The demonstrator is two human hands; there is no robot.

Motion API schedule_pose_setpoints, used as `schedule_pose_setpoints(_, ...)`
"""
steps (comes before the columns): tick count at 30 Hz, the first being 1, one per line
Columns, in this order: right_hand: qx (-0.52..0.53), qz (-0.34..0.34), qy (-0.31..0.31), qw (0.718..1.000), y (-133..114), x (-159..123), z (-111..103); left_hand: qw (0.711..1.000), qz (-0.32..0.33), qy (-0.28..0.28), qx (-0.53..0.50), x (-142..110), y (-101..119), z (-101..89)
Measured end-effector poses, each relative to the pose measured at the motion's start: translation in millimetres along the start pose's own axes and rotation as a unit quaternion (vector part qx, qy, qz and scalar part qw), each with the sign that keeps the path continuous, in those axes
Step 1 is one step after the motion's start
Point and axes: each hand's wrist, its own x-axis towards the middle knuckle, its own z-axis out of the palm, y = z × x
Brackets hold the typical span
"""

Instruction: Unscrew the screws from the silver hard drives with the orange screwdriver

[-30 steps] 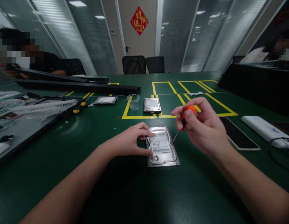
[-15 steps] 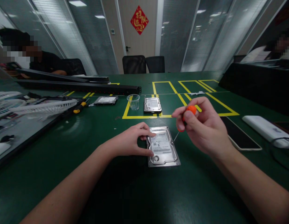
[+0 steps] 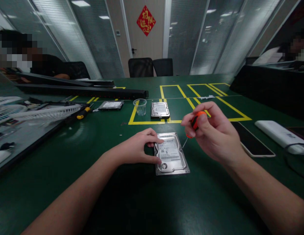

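A silver hard drive [image 3: 172, 153] lies flat on the green table, label side up. My left hand [image 3: 142, 147] steadies it from the left, thumb and fingertips resting on its edge and top. Between the thumb and fingers of my right hand [image 3: 213, 133] is an orange and black screwdriver [image 3: 197, 122], closed round the handle. Its thin shaft slants down left, and the tip meets the drive's right edge by a screw spot. Whether the tip sits in a screw is too small to tell.
Beyond the drive are a second hard drive [image 3: 160, 110], a clear plastic cup [image 3: 140, 107] and a third drive [image 3: 111, 105]. A yellow-black tool [image 3: 83, 113] lies beside a tray [image 3: 31, 137] at left. A phone [image 3: 252, 138] and white power bank [image 3: 280, 137] lie right. Two people sit farther off.
The screwdriver handle has turned in my right hand, showing more of its black stripe, and my fingers have shifted slightly. My left hand and the hard drive stay in place.
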Motion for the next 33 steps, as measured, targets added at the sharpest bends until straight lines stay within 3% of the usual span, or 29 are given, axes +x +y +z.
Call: schedule_pose_setpoints(33, 0.003, 0.019, -0.011, 1.000, -4.4, -1.4, 0.4, 1.000, -0.004, 0.000, -0.007, 0.0, 0.1, -0.1)
